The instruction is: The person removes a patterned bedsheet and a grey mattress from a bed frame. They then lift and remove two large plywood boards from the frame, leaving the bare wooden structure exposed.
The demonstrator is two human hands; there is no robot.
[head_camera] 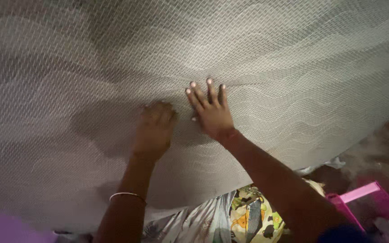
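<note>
A pale mesh net [248, 54] filled nearly all my view, draped over both my arms and running off the frame on the far, left and right sides. My right hand [210, 110] lay flat against it with the fingers [197, 95] spread wide. My left hand [154, 128], just beside it on the left, was dim and blurred behind the mesh; I could not tell whether it was gripping the net or only pressing it. A thin bangle [127, 195] circled my left wrist. Near me, patterned cloth [253, 216] showed below the net's edge, and a pink bin [374, 202] was cut off at the right.
</note>
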